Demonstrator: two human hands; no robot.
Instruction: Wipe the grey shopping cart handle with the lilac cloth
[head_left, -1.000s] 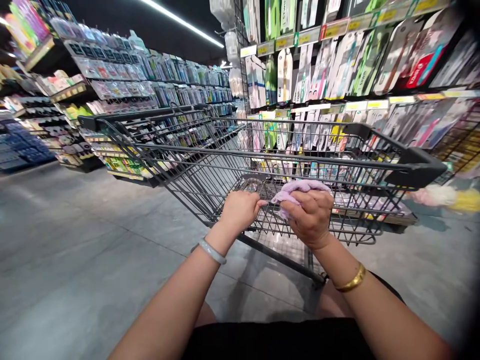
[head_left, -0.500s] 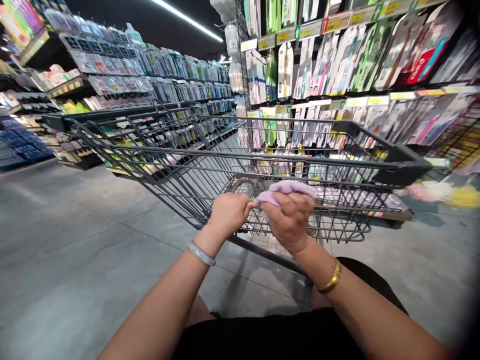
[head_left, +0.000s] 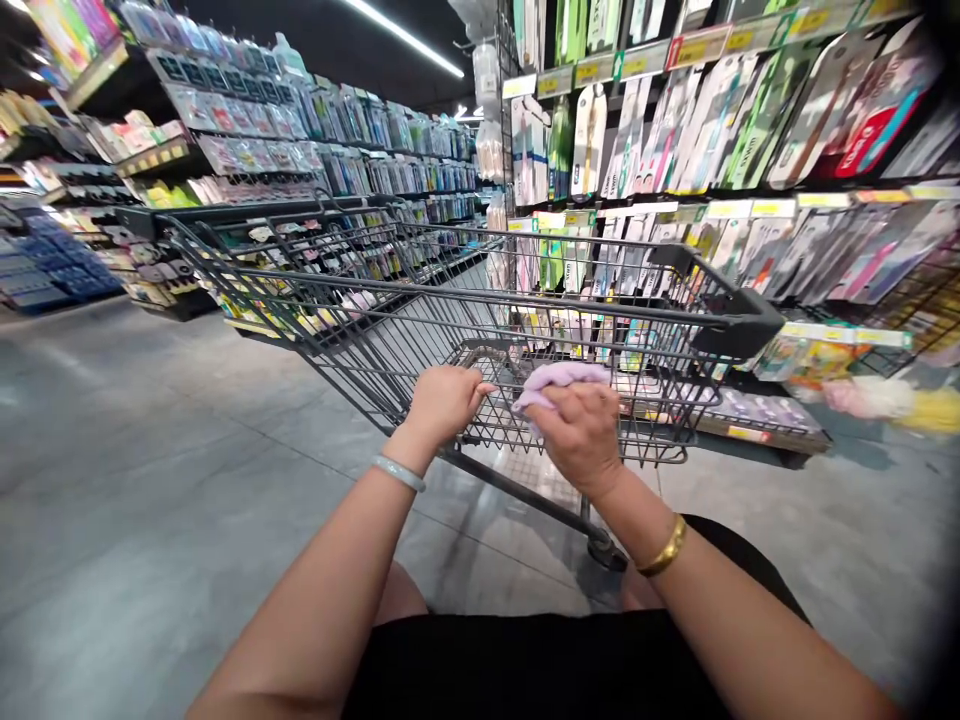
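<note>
A dark grey wire shopping cart (head_left: pixel 465 292) stands side-on in front of me. My right hand (head_left: pixel 579 430) is closed around a bunched lilac cloth (head_left: pixel 568 376), pressed up close to the wires of the cart's near side. Folds of the cloth stick out above and left of the fingers. To the left of it, my left hand (head_left: pixel 448 402) is curled in a fist at the lower wires of the same side, apparently gripping them; its fingertips are hidden. The cart's basket shows no goods through its wires.
Behind the cart, a rack of packaged toothbrush-like goods (head_left: pixel 637 130) rises at the right. Long shelves of hanging packets (head_left: pixel 390 150) run along the left. A cart wheel (head_left: pixel 604 550) rests on the grey floor (head_left: pixel 187 480) near my knees. A low shelf (head_left: pixel 757 425) juts out at right.
The cart's right end has shifted left and its wheel has come into view. My left hand has moved slightly left, a little farther from the cloth. The right hand still grips the cloth.
</note>
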